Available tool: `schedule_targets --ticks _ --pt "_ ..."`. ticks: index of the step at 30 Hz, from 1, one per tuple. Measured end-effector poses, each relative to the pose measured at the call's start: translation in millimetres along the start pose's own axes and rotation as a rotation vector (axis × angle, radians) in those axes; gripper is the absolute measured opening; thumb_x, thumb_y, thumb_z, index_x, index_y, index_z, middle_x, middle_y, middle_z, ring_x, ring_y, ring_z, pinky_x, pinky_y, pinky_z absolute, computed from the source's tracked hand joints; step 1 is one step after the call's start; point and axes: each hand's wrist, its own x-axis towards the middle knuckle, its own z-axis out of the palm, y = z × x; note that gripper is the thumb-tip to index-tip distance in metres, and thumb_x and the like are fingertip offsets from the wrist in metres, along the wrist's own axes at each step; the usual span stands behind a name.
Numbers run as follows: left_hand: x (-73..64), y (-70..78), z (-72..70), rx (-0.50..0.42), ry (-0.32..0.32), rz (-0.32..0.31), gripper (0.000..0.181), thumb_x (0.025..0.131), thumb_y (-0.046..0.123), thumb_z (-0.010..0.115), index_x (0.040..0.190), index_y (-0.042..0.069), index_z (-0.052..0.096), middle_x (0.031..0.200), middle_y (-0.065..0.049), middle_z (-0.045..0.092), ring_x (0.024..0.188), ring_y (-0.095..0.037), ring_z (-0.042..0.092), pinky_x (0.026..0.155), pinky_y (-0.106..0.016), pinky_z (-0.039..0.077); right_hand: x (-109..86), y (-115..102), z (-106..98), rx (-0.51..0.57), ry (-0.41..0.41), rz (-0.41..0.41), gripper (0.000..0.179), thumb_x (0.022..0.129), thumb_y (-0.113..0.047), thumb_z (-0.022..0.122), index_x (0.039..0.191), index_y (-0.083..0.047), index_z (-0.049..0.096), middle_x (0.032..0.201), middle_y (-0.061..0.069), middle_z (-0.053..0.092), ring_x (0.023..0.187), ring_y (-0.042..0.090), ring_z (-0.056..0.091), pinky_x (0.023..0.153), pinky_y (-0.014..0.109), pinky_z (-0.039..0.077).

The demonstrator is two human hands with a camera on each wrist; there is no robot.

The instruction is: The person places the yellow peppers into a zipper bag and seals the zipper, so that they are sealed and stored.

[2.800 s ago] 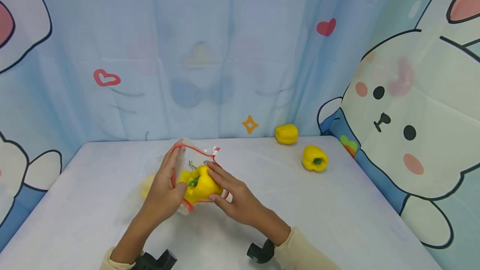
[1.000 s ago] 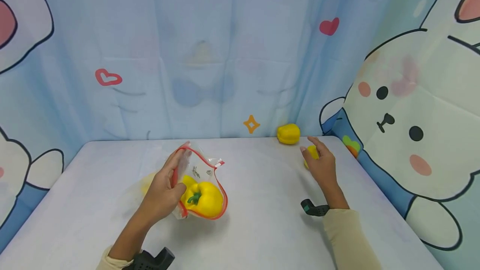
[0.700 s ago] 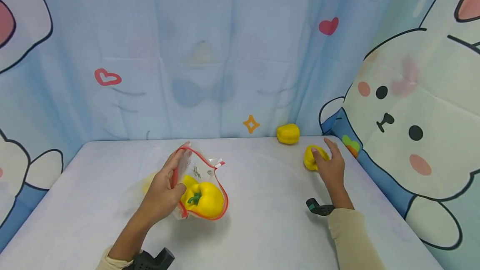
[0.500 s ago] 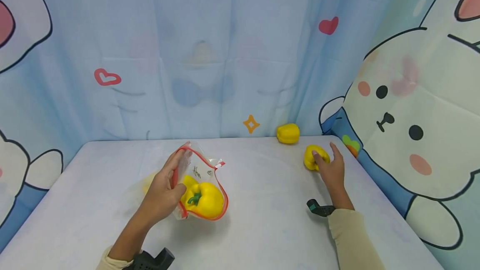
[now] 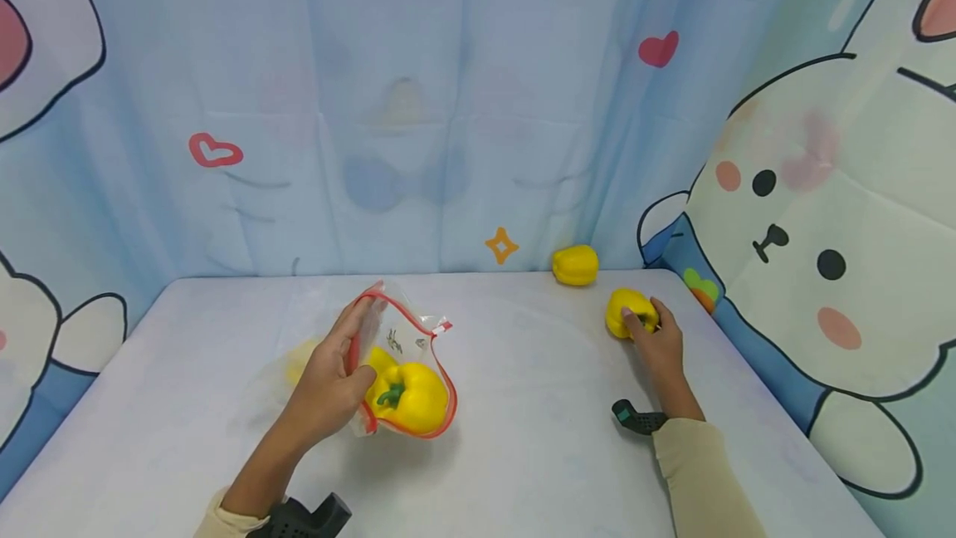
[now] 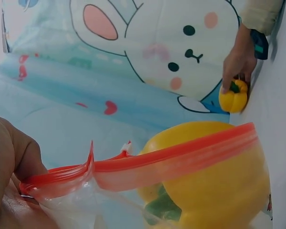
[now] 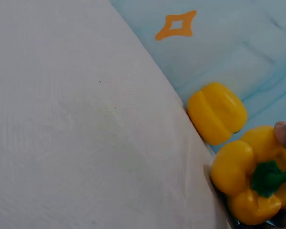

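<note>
In the head view my left hand (image 5: 329,388) grips the left edge of a clear zip bag (image 6: 128,181) with a red-trimmed mouth. Its mouth gapes toward the right. Inside sits a yellow bell pepper (image 5: 411,397) with a green stem, and more yellow shows behind it and through the plastic on the left. At the table's right side my right hand (image 5: 660,351) pinches another yellow bell pepper (image 5: 627,313) between thumb and fingers. The right wrist view shows the thumb on that pepper's edge, with its green stem facing the camera.
One more yellow bell pepper (image 5: 575,265) lies at the table's back edge, left of the held one. A white cloth covers the table (image 5: 523,438). A blue printed curtain (image 5: 388,106) hangs right behind the table.
My right hand has left the pepper at the bag's mouth and reached the one on the right; its fingers have closed around it. The left hand still holds the bag in nearly the same place.
</note>
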Motion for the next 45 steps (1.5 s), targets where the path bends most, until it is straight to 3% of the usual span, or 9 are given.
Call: schedule_targets --ticks 7,13,19,25,38,45 --pt "4.5 -0.8 5.9 -0.027 -0.020 -0.015 0.079 0.080 -0.016 0.047 0.153 0.003 0.026 0.160 -0.005 0.017 0.143 -0.029 0.021 0.097 -0.046 0.042 4.7 -2.9 3.0 0.031 -0.027 0.043 0.081 0.094 -0.051 0.052 0.156 -0.011 0.019 0.157 0.016 0.024 0.138 0.035 0.028 0.112 0.046 0.028" --pt "8.6 -1.5 8.4 -0.013 -0.019 -0.026 0.079 0.081 -0.015 0.048 0.154 0.005 0.025 0.160 -0.004 0.016 0.143 -0.026 0.022 0.097 -0.046 0.042 1.0 -13.1 13.6 -0.004 -0.112 0.024 0.082 0.094 -0.052 0.053 0.156 -0.010 0.020 0.156 0.018 0.025 0.137 0.037 0.029 0.112 0.048 0.028" --pt "15.9 -4.4 11.3 -0.024 -0.030 -0.024 0.077 0.083 -0.013 0.047 0.154 0.006 0.024 0.160 -0.005 0.016 0.140 -0.029 0.024 0.097 -0.049 0.042 -9.3 -21.1 15.8 -0.055 -0.210 -0.072 0.082 0.093 -0.052 0.056 0.155 -0.010 0.024 0.156 0.018 0.027 0.136 0.038 0.032 0.110 0.049 0.031" --pt "20.5 -5.1 8.9 -0.009 -0.036 -0.044 0.077 0.084 -0.011 0.047 0.155 0.007 0.023 0.161 -0.004 0.014 0.140 -0.028 0.023 0.099 -0.043 0.042 -30.2 -42.3 27.6 -0.040 -0.329 -0.162 0.080 0.092 -0.051 0.058 0.154 -0.011 0.028 0.153 0.018 0.033 0.132 0.036 0.039 0.108 0.047 0.036" --pt "31.8 -4.8 9.8 -0.001 -0.041 -0.044 0.077 0.084 -0.010 0.046 0.155 0.008 0.022 0.161 -0.004 0.014 0.140 -0.029 0.024 0.104 -0.044 0.036 -80.9 -98.3 42.4 0.185 -0.526 -0.388 0.061 0.094 -0.032 0.063 0.147 -0.011 0.043 0.141 0.012 0.049 0.115 0.029 0.055 0.093 0.028 0.049" --pt "33.1 -5.9 13.1 -0.023 -0.047 -0.057 0.077 0.085 -0.011 0.046 0.155 0.008 0.022 0.161 -0.002 0.014 0.140 -0.028 0.024 0.103 -0.042 0.038 -108.4 -123.1 36.5 0.282 -0.618 -0.495 0.054 0.096 -0.018 0.061 0.146 -0.007 0.044 0.140 0.012 0.050 0.113 0.029 0.057 0.091 0.028 0.050"
